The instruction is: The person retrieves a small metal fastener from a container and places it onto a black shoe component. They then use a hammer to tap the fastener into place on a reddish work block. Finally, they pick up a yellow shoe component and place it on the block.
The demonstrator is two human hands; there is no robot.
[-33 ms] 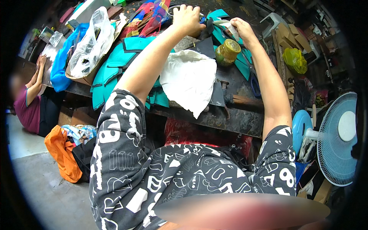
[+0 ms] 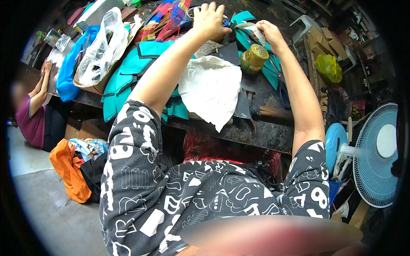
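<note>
My left hand (image 2: 209, 20) is stretched to the far part of the dark workbench (image 2: 273, 132), fingers spread over dark items; nothing shows in its grip. At the far right, my right hand (image 2: 272, 35) is closed in a pinch on a thin whitish strip (image 2: 258, 33). Just below that hand stands a yellowish, smeared jar (image 2: 253, 59), with teal pieces (image 2: 270, 73) beside it. A crumpled white cloth-like sheet (image 2: 211, 87) lies between my forearms. Left of it, dark-edged teal pieces (image 2: 124, 70) overlap in a pile, partly hidden by my left arm.
Blue-handled scissors (image 2: 284, 94) lie near my right forearm. Clear plastic (image 2: 100, 51) in a box and a blue bag (image 2: 70, 70) sit on the bench's left. A blue fan (image 2: 376, 154) stands at the right. Another person (image 2: 36, 106) sits at the far left.
My left hand has shifted very slightly up, its fingers a little more spread. My right hand stays almost still with the whitish strip.
</note>
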